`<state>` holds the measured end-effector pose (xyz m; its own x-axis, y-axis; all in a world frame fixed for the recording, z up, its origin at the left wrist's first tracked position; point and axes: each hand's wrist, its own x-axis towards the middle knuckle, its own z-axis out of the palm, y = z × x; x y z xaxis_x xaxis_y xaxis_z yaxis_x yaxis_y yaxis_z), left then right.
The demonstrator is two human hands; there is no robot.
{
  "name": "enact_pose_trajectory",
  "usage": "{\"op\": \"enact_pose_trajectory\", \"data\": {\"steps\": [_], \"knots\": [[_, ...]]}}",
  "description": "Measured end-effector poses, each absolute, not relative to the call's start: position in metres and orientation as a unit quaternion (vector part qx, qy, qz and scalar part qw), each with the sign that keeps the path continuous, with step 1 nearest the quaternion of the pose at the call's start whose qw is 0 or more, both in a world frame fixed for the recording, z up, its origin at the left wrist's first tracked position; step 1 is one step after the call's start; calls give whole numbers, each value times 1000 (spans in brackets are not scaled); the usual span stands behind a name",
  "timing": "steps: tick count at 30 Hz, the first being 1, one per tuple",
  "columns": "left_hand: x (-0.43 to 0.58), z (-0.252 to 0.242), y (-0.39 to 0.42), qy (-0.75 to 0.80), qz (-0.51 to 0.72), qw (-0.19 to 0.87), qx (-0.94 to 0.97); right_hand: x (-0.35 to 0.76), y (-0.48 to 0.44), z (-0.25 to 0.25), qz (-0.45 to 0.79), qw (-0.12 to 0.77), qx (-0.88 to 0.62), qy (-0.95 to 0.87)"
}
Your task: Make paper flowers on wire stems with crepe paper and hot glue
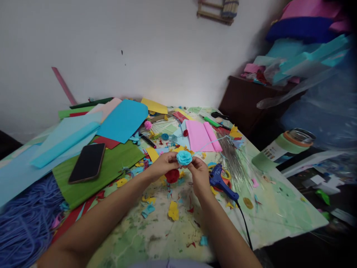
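A light-blue paper flower [184, 158] is held up between both hands over the middle of the table. My left hand [166, 163] pinches its left side, and my right hand [198, 170] has closed fingers at its right side. A thin light-blue stem [208, 144] stretches from near the flower toward the upper right. Just below the blue flower is a dark red paper flower [172, 175], close to my left fingers; what supports it cannot be made out.
A blue glue gun [221, 181] with a black cord lies right of my right hand, beside wire stems [232, 163]. A phone [87, 163] rests on green paper [122, 160] at left. A bottle [283, 149] stands at the right edge. Paper scraps surround the hands.
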<state>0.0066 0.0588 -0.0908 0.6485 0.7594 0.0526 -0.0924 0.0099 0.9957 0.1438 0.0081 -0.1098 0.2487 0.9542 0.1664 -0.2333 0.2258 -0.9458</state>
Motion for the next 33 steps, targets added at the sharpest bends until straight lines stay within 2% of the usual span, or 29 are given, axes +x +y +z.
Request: {"op": "enact_pose_trajectory", "data": {"steps": [5, 11, 19, 24, 33], "knots": [[0, -86, 64, 301, 313, 596, 675, 145, 9, -114, 407, 673, -472, -398], [-14, -75, 78, 338, 358, 508, 707, 142, 10, -116, 393, 655, -500, -409], [-6, -88, 76, 331, 287, 581, 686, 140, 7, -120, 402, 629, -503, -436], [2, -90, 72, 348, 318, 593, 653, 138, 7, -122, 416, 602, -513, -450], [-1, -89, 73, 339, 313, 628, 626, 134, 7, -119, 420, 634, -509, -404]]}}
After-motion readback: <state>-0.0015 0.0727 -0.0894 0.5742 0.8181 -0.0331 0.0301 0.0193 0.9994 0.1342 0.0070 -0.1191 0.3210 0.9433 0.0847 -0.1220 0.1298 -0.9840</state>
